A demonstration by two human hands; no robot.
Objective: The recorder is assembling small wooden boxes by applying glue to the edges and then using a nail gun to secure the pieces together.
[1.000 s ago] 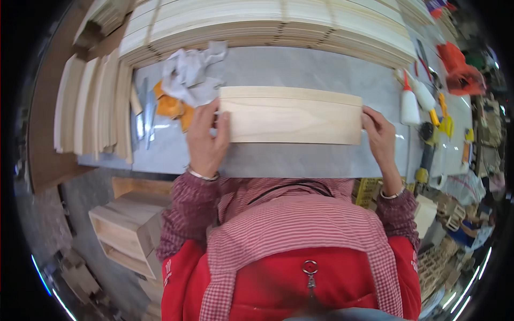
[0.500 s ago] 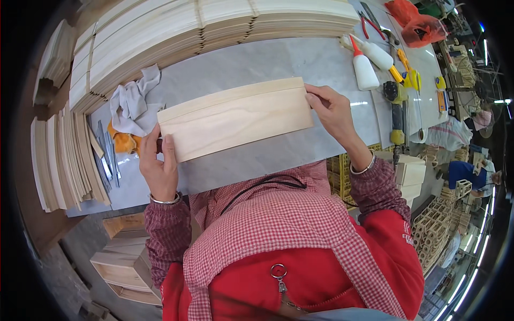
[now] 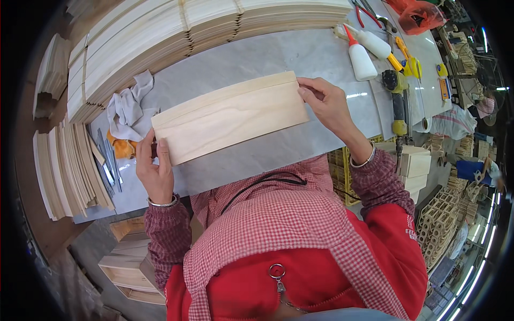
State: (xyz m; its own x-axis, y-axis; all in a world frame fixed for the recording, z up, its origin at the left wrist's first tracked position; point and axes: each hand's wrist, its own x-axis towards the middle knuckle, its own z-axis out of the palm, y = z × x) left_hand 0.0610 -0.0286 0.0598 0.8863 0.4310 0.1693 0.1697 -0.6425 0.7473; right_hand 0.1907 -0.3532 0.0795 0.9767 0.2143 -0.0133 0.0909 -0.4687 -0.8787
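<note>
A pale, rectangular wooden board (image 3: 233, 117) with a long seam near its far edge is held up over the grey worktop (image 3: 214, 174). My left hand (image 3: 155, 166) grips its left end, thumb on the near face and fingers behind. At the right end, my right hand (image 3: 327, 104) pinches the far corner between thumb and fingers. What lies behind the board is hidden. Just beyond my left hand lie a grey cloth (image 3: 127, 109) and an orange cloth (image 3: 123, 144).
Stacked, strapped boards (image 3: 214, 21) line the far side; more thin boards (image 3: 67, 171) stand at left beside metal strips (image 3: 110, 163). To the right are a white glue bottle (image 3: 362, 61), a power tool (image 3: 396, 101) and red-handled pliers (image 3: 367, 16). Wooden boxes (image 3: 128, 270) sit below left.
The whole view has shifted slightly, with the board and both hands a little further left. My grip at both ends stays the same.
</note>
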